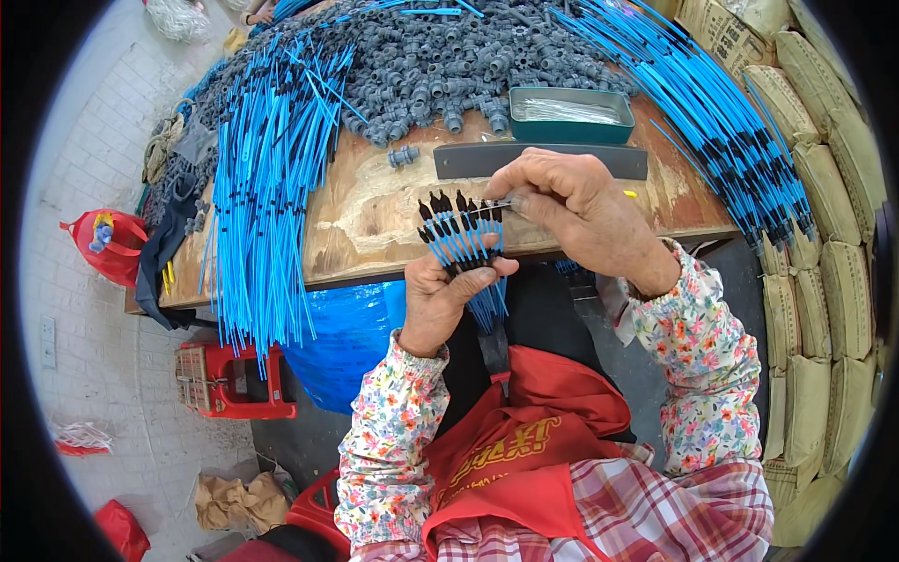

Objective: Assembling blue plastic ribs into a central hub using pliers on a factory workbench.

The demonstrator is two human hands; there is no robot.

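Observation:
My left hand [440,302] is closed around a fanned row of thin blue tubes with black tips [459,234], held upright at the bench's front edge. The black ends stand side by side above the thumb and fingers, and the lower ends hang toward my lap. From the right, my right hand [585,201] pinches a thin metal wire or needle [493,204] between thumb and forefinger. It lies level against the black tips at the right of the row; whether it passes through them I cannot tell. Behind my right hand lies a flat grey bar [473,161].
On the wooden bench [351,225] are a green tin [571,132] of thin metal pieces, a heap of grey fittings [403,70] and one loose fitting [403,156]. Blue tube bundles lie left [267,178] and right [712,122]. Stacked sacks [805,309] line the right; a red stool [248,398] stands lower left.

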